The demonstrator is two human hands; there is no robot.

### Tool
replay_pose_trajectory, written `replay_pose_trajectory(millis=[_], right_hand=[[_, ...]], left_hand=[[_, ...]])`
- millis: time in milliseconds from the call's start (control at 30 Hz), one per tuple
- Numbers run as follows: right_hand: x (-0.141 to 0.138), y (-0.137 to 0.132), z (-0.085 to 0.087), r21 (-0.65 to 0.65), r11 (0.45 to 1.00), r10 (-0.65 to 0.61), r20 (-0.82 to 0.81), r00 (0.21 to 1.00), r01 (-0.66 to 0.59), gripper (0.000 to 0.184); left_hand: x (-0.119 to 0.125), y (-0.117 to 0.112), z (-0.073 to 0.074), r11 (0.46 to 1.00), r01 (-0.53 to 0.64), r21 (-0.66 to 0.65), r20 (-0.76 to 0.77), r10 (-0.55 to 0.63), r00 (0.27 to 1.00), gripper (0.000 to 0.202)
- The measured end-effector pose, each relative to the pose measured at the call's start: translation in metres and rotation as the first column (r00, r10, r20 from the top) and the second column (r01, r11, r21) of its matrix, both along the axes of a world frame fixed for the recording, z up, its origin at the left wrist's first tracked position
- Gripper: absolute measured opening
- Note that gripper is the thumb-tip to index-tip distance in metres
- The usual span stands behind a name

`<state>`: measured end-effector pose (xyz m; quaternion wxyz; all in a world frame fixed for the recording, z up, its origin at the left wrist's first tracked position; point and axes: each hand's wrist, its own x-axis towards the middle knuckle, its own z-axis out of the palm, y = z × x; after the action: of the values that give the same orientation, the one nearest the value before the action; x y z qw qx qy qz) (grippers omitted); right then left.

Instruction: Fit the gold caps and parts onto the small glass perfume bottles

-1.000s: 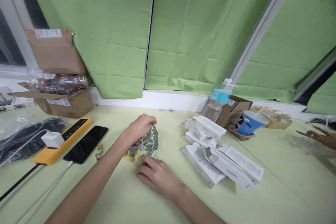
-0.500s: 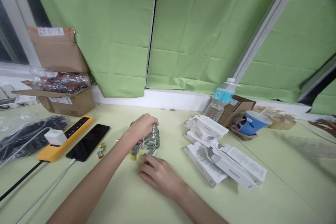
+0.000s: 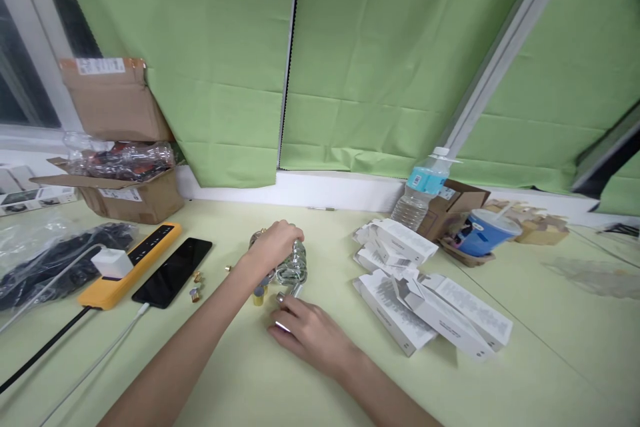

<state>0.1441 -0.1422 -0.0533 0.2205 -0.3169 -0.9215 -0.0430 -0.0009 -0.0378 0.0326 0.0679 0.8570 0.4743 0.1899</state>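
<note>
My left hand [image 3: 273, 245] is curled over a clear plastic bag of small shiny parts [image 3: 294, 264] in the middle of the pale green table [image 3: 525, 373]. My right hand [image 3: 313, 335] rests on the table just in front of the bag, fingers bent around a small silver cylinder [image 3: 293, 291]. Small gold caps [image 3: 259, 296] stand between the two hands. A few tiny gold pieces [image 3: 195, 285] lie loose to the left.
A black phone [image 3: 173, 271] and a yellow power strip [image 3: 131, 263] with a white charger lie at left, beside cardboard boxes [image 3: 131, 197]. White cartons [image 3: 430, 307] are piled at right, with a water bottle [image 3: 420, 190] and a blue cup [image 3: 477, 232] behind.
The view has shifted slightly. Another person's hand at the far right edge has left the picture. My left hand has settled a little lower on the bag.
</note>
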Motion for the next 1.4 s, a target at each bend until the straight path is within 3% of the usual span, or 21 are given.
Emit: replay_pose_trajectory(millis=[300, 733, 1133, 1400], right_hand=[[0.007, 0.001, -0.003, 0.002, 1.000, 0.024, -0.116, 0.993, -0.024, 0.016], [0.010, 0.002, -0.002, -0.059, 0.998, 0.024, -0.153, 0.988, -0.034, 0.018], [0.009, 0.002, -0.001, -0.067, 0.996, 0.050, -0.202, 0.978, -0.064, 0.018], [0.011, 0.003, 0.001, -0.001, 0.999, 0.045, -0.258, 0.965, -0.046, 0.016]], left_hand=[[0.001, -0.005, 0.009, 0.997, 0.028, 0.078, -0.072, -0.022, 0.997, 0.044], [0.000, -0.001, 0.004, 1.000, -0.013, 0.007, 0.053, 0.013, 0.999, 0.030], [0.002, -0.002, 0.004, 0.984, -0.005, 0.180, -0.119, 0.027, 0.993, 0.030], [0.002, -0.006, 0.008, 0.980, -0.019, 0.197, -0.173, 0.054, 0.983, 0.029]])
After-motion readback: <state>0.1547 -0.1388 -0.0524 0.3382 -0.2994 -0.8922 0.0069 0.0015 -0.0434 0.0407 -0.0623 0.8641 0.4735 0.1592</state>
